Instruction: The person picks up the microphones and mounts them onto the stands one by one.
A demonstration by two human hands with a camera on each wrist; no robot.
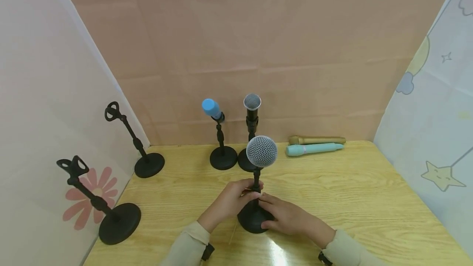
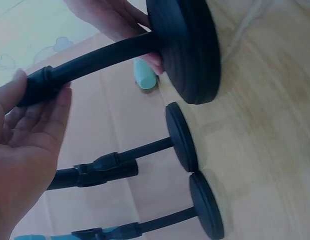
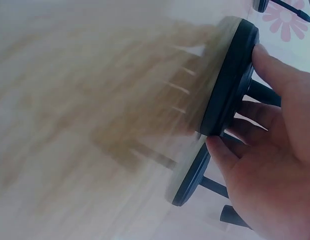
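Observation:
A black microphone stand (image 1: 251, 221) with a round base is upright at the front middle, carrying a microphone (image 1: 262, 152) with a silver mesh head. My left hand (image 1: 232, 201) grips the collar on its pole, thumb and fingers curled round it in the left wrist view. Lower down, my right hand (image 1: 290, 216) holds the round base by its edge. In the right wrist view the right hand's thumb and fingers (image 3: 270, 65) lie on the rim and over the top of the base. Whether the base touches the table cannot be told.
Behind stand a stand with a blue microphone (image 1: 211, 108) and another with a silver-headed microphone (image 1: 252, 102). A gold microphone (image 1: 318, 140) and a turquoise microphone (image 1: 314, 148) lie at the back right. Two bare stands, one rear (image 1: 149, 165) and one front (image 1: 120, 223), are on the left.

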